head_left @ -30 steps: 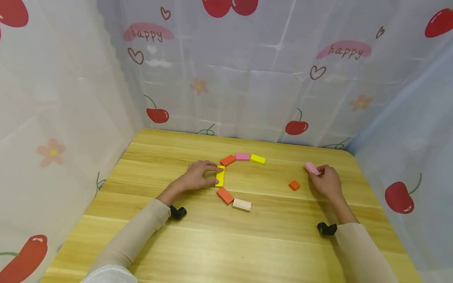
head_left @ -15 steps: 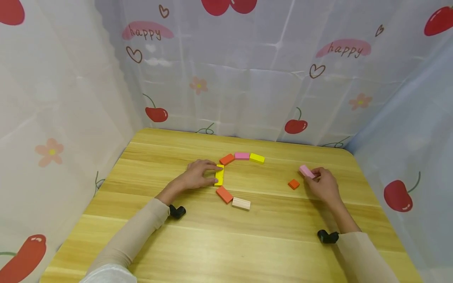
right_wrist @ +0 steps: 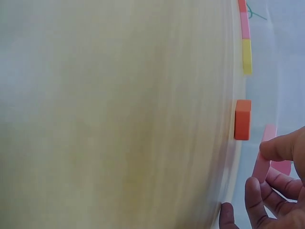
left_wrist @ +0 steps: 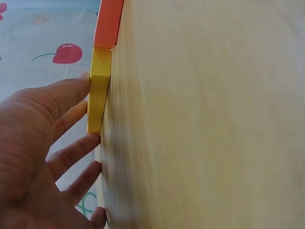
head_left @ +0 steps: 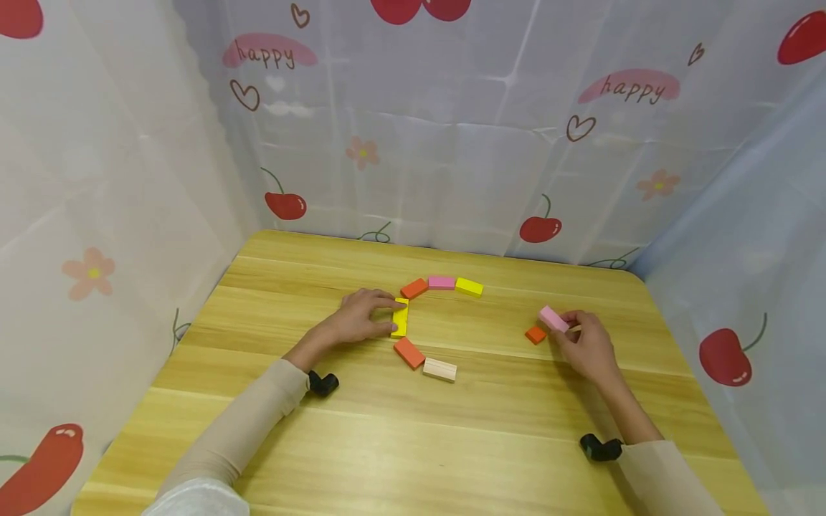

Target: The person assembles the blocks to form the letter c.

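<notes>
In the head view, my left hand rests beside an upright-running yellow block, its thumb and index finger touching it. The left wrist view shows the spread fingers against that yellow block. My right hand pinches a light pink block, held tilted between thumb and fingers. Just left of it on the table lies a small orange block. From the yellow block a curve runs through an orange block, a pink block and another yellow block; below it are an orange-red block and a plain wood block.
The wooden table meets a white curtain printed with cherries, hearts and flowers at the back. More curtain hangs at both sides. A black wrist device shows at the left sleeve, and another black device at the right.
My right hand has moved left with the light pink block, bringing it close to the small orange one. The left hand and the curved row look the same.
</notes>
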